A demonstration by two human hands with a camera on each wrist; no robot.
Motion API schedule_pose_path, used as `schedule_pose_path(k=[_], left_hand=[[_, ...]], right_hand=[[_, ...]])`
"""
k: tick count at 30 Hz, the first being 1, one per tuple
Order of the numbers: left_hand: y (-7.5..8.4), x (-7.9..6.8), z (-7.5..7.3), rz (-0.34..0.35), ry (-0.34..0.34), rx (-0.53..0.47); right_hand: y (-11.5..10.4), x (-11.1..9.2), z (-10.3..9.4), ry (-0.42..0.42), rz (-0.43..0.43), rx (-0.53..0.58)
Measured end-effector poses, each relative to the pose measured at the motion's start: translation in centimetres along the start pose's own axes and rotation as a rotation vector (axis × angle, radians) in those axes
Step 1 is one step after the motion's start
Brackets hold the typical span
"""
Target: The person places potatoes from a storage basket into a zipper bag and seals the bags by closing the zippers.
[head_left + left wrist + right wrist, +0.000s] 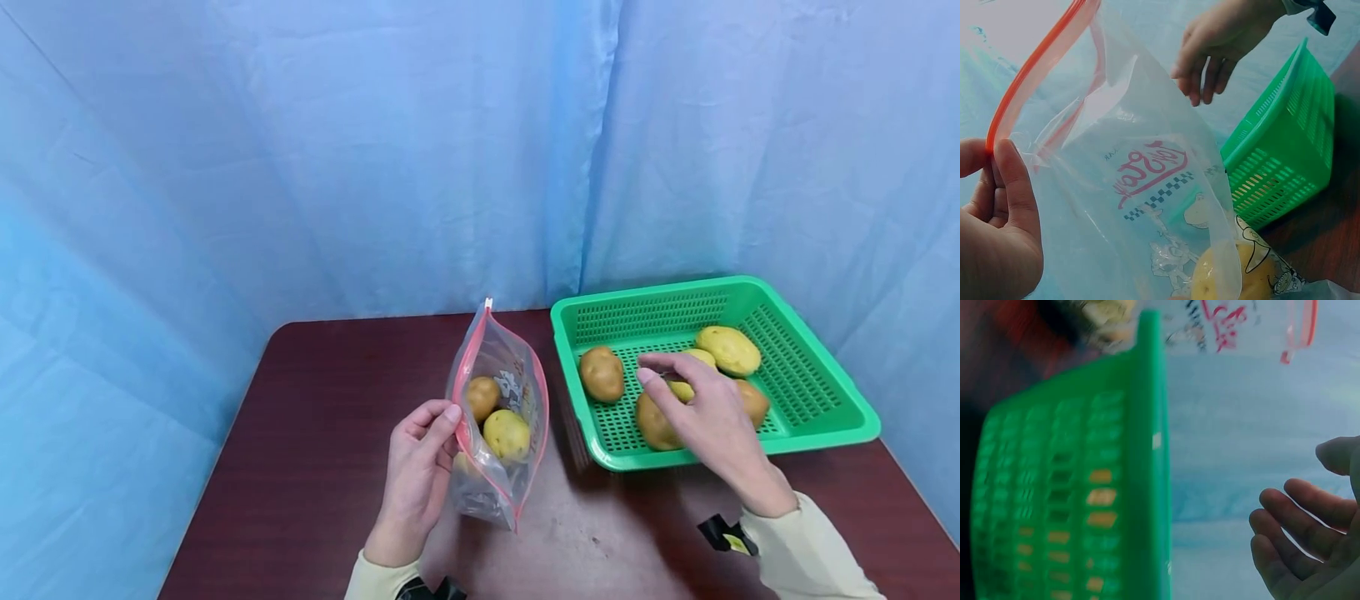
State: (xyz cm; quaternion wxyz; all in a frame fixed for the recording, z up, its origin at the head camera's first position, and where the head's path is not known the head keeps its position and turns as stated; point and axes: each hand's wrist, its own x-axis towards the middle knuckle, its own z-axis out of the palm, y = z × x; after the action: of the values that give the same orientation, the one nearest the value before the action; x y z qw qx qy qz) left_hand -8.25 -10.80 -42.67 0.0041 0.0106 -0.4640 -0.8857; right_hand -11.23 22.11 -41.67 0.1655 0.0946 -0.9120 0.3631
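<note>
A clear zip bag (536,433) with a pink zip edge stands open-mouthed on the table. My left hand (420,458) pinches its left rim between thumb and fingers; in the left wrist view the thumb and fingertips meet on the orange-pink zip strip (1007,106). Inside lie a brown potato (483,397) and a yellow potato (507,435). My right hand (708,412) hovers over the green basket (825,367), fingers relaxed and holding nothing. Below it sit brown and yellow potatoes, among them a brown potato (657,423) partly hidden by the hand.
Another brown potato (602,374) lies at the basket's left, and a yellow potato (729,350) near its back. The dark red table (315,467) ends at a blue curtain (420,167) behind and at both sides. The basket's raised rim stands close to the bag's right.
</note>
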Motion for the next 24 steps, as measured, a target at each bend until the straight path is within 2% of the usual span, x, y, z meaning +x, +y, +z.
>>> schedule_pose_path(k=[9,18,24], left_hand=[[-0.1,0.1,-0.1,-0.003,0.001,-0.006],[-0.1,0.1,-0.3,-0.002,0.008,-0.006],[-0.2,0.2,-0.1,-0.020,0.036,0.004]], right_hand=[[3.3,-0.7,-0.5,-0.034,0.017,-0.074],[4.9,-1.1,-0.6,-0.076,0.056,-0.094],[5.8,-0.9,-0.7,-0.167,0.086,-0.111]])
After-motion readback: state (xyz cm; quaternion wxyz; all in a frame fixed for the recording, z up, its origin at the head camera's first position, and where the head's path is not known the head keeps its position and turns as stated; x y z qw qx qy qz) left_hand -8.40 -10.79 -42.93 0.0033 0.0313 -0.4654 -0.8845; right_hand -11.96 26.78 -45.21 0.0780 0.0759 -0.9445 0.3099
